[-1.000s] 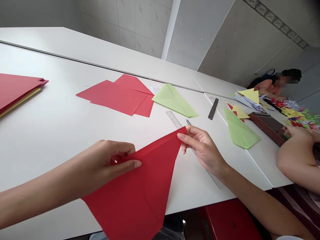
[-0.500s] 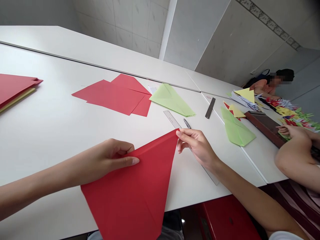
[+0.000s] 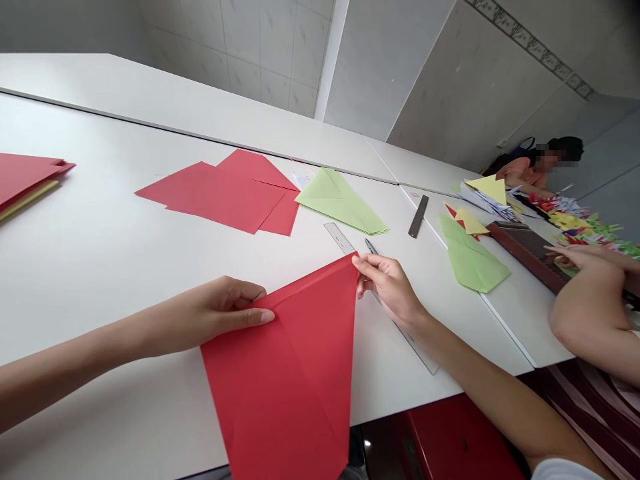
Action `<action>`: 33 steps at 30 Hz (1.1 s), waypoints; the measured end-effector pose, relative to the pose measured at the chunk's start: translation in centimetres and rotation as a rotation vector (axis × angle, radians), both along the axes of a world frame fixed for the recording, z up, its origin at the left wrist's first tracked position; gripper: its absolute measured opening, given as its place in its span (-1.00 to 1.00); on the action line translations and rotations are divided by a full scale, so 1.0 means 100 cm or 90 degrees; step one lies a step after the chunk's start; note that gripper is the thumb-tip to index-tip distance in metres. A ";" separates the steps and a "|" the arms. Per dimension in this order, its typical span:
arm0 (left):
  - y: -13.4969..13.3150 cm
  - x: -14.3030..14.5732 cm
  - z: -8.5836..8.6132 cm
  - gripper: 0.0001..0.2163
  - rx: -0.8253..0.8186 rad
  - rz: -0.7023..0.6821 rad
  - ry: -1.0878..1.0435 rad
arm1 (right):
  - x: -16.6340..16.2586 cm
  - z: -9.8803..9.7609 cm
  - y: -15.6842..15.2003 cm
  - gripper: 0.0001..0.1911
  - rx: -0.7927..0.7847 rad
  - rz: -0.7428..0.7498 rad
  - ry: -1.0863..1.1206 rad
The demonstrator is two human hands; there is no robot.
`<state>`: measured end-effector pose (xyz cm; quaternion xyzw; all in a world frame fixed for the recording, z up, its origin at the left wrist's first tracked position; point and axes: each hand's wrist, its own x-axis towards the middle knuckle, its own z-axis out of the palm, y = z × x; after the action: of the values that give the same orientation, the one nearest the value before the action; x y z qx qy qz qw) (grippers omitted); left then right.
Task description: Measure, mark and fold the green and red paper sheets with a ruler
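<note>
Between both my hands hangs a folded sheet of red paper (image 3: 300, 373), with a narrow fold along its upper edge and a crease down its face. My left hand (image 3: 235, 308) pinches the upper left part, thumb in front and fingers behind. At the upper right corner, my right hand (image 3: 387, 283) grips the paper between thumb and fingers. Just behind this hand lie a clear ruler (image 3: 339, 237), partly hidden by paper and arm, and a grey pen (image 3: 371, 246).
Red sheets (image 3: 215, 197) and light green folded paper (image 3: 343, 203) lie across the white table (image 3: 100, 253). More red paper (image 3: 25, 175) is at far left. A dark ruler (image 3: 419, 217) and green paper (image 3: 475, 257) lie right. Two other people sit at right, near a brown box (image 3: 525, 250).
The lower part of the red paper has swung to the right and its face is turned more toward me. Both hands keep their grip, nearly in place.
</note>
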<state>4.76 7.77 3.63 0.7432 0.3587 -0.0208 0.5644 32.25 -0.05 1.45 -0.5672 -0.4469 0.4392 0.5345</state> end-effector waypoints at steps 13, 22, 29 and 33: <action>0.024 -0.011 0.009 -0.57 0.137 0.167 -0.070 | 0.018 -0.009 0.003 -0.62 0.014 -0.059 0.023; 0.014 -0.009 -0.005 -0.58 0.111 0.204 -0.114 | 0.016 -0.009 -0.001 -0.62 -0.029 -0.016 0.032; 0.015 -0.012 -0.009 -0.57 0.136 0.222 -0.119 | 0.019 -0.010 0.000 -0.57 -0.047 -0.017 0.024; 0.013 -0.011 -0.008 -0.56 0.139 0.224 -0.108 | 0.019 -0.010 0.000 -0.52 -0.045 -0.022 0.025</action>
<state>3.63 9.10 2.87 0.7251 0.4339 0.1794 0.5037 34.16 -0.05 0.41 -0.5849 -0.4105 0.4564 0.5301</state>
